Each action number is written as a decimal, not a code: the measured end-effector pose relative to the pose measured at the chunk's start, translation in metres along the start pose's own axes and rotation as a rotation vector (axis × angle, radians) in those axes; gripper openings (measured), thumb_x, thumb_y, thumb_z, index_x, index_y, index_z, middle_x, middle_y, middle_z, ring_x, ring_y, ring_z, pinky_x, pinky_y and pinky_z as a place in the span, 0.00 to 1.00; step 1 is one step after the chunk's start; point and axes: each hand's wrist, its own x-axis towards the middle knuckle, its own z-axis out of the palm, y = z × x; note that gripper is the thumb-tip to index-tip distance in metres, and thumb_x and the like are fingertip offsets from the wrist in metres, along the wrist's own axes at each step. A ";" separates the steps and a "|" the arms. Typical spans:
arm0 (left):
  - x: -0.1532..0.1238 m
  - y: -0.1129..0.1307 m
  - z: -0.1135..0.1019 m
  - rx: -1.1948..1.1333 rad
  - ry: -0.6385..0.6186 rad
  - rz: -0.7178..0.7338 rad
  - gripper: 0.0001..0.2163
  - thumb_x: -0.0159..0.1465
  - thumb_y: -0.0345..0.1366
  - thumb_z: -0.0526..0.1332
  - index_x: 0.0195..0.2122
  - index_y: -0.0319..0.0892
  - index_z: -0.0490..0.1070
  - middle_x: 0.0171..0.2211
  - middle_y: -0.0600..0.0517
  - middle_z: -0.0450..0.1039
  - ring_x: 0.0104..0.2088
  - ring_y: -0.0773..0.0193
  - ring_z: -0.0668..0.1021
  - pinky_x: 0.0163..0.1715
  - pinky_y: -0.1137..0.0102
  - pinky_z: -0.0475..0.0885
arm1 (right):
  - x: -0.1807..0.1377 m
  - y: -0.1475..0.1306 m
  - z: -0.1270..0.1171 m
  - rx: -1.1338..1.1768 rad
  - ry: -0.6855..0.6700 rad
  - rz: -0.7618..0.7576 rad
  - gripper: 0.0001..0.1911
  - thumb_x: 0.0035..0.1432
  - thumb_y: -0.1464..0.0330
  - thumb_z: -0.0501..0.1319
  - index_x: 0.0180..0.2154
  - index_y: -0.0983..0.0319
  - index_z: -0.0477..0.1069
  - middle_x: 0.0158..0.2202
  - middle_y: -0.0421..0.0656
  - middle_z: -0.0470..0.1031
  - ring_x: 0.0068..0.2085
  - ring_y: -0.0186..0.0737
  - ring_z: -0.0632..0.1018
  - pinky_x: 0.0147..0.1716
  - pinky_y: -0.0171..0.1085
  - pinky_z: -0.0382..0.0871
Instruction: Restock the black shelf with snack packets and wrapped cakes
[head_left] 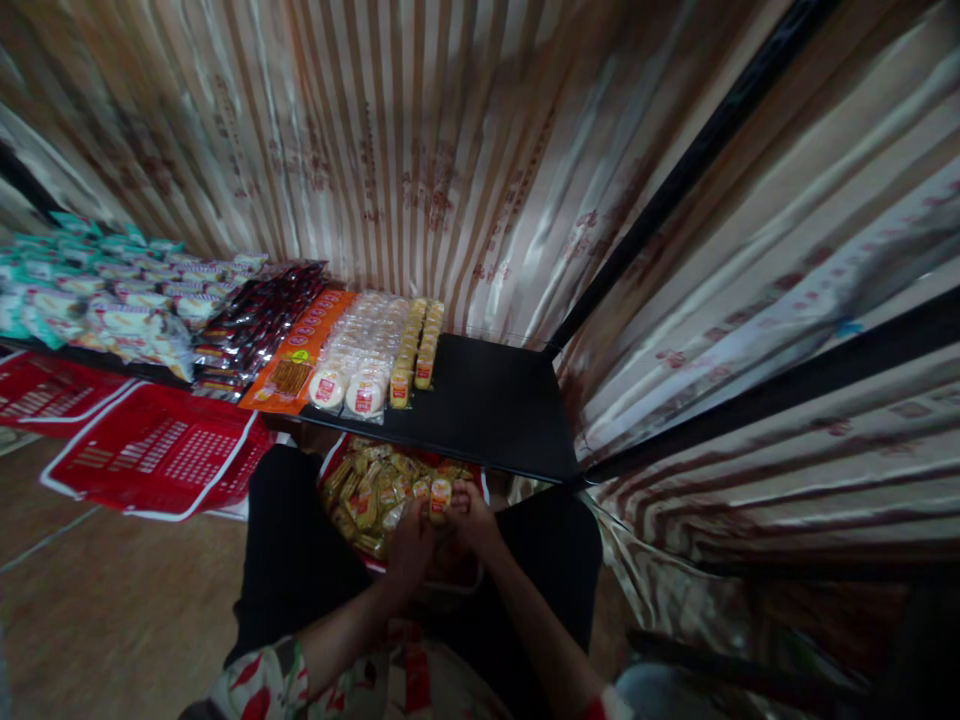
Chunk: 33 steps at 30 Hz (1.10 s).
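Observation:
Between my two hands is a small yellow snack packet (440,497) with a red and white label. My left hand (412,540) pinches it from the left, and my right hand (474,515) has its fingers closed on the right side. Below them, between my knees, a red bag with a white edge (486,488) holds a heap of similar yellow packets (367,490). On the black shelf (495,400) in front, two rows of yellow packets (409,360) stand beside rows of round white crackers in clear wrap (365,385).
Further left on the shelf are an orange packet (292,350), dark red shiny packets (255,320) and teal-and-white packets (97,285). Red bags (157,450) hang or lie below the shelf edge. Striped curtains (420,150) and black frame bars (675,190) close off the back and right.

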 end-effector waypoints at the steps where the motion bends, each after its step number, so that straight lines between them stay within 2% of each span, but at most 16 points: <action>1: -0.001 0.003 -0.002 -0.015 0.024 0.040 0.16 0.58 0.26 0.48 0.46 0.41 0.66 0.47 0.46 0.71 0.49 0.61 0.72 0.52 0.64 0.64 | -0.001 -0.007 0.000 0.007 0.000 -0.031 0.16 0.39 0.68 0.64 0.34 0.60 0.65 0.25 0.35 0.70 0.24 0.32 0.73 0.25 0.32 0.68; 4: 0.004 0.018 -0.012 -0.074 0.079 0.146 0.18 0.56 0.25 0.48 0.47 0.41 0.65 0.46 0.47 0.70 0.48 0.61 0.72 0.52 0.63 0.65 | -0.001 -0.034 0.001 -0.012 0.018 -0.133 0.15 0.43 0.67 0.62 0.37 0.60 0.65 0.28 0.37 0.72 0.25 0.30 0.72 0.26 0.31 0.68; 7: 0.020 0.041 -0.023 -0.116 0.101 0.224 0.18 0.57 0.26 0.48 0.48 0.40 0.64 0.46 0.45 0.70 0.46 0.61 0.72 0.51 0.63 0.66 | 0.007 -0.066 0.002 -0.074 0.073 -0.228 0.16 0.48 0.66 0.60 0.41 0.59 0.65 0.32 0.39 0.73 0.29 0.32 0.74 0.29 0.32 0.70; 10: 0.042 0.063 -0.034 -0.105 0.125 0.269 0.18 0.59 0.28 0.48 0.50 0.40 0.63 0.48 0.44 0.68 0.49 0.61 0.71 0.52 0.65 0.65 | 0.026 -0.093 0.005 -0.126 0.136 -0.307 0.18 0.50 0.65 0.58 0.45 0.60 0.63 0.34 0.41 0.73 0.32 0.35 0.75 0.33 0.34 0.71; 13: 0.063 0.078 -0.041 -0.062 0.174 0.247 0.18 0.60 0.30 0.48 0.52 0.39 0.63 0.52 0.43 0.65 0.55 0.60 0.67 0.57 0.64 0.60 | 0.053 -0.110 0.011 -0.157 0.184 -0.351 0.19 0.51 0.65 0.57 0.46 0.61 0.63 0.35 0.42 0.73 0.33 0.36 0.75 0.34 0.35 0.71; 17: 0.084 0.085 -0.043 -0.062 0.161 0.202 0.20 0.62 0.32 0.48 0.56 0.34 0.61 0.58 0.42 0.61 0.60 0.59 0.62 0.61 0.65 0.54 | 0.087 -0.121 0.020 -0.217 0.249 -0.349 0.18 0.51 0.66 0.56 0.46 0.62 0.63 0.35 0.42 0.73 0.33 0.36 0.75 0.36 0.35 0.70; 21: 0.101 0.087 -0.039 -0.128 0.122 0.195 0.21 0.64 0.34 0.47 0.58 0.36 0.58 0.61 0.45 0.58 0.61 0.62 0.60 0.62 0.65 0.51 | 0.108 -0.129 0.028 -0.289 0.257 -0.333 0.17 0.50 0.68 0.57 0.44 0.62 0.64 0.36 0.42 0.74 0.34 0.35 0.75 0.37 0.35 0.69; 27: 0.118 0.088 -0.034 -0.192 0.089 0.186 0.21 0.65 0.35 0.45 0.59 0.38 0.58 0.62 0.46 0.56 0.62 0.61 0.59 0.62 0.64 0.50 | 0.128 -0.138 0.038 -0.303 0.242 -0.336 0.14 0.50 0.70 0.57 0.42 0.63 0.64 0.36 0.43 0.74 0.35 0.35 0.75 0.38 0.35 0.69; 33: 0.127 0.080 -0.032 -0.228 0.067 0.171 0.23 0.66 0.37 0.44 0.61 0.38 0.54 0.63 0.48 0.54 0.63 0.64 0.57 0.63 0.66 0.49 | 0.134 -0.132 0.043 -0.262 0.240 -0.384 0.14 0.51 0.69 0.56 0.42 0.62 0.65 0.42 0.45 0.72 0.37 0.36 0.75 0.37 0.36 0.71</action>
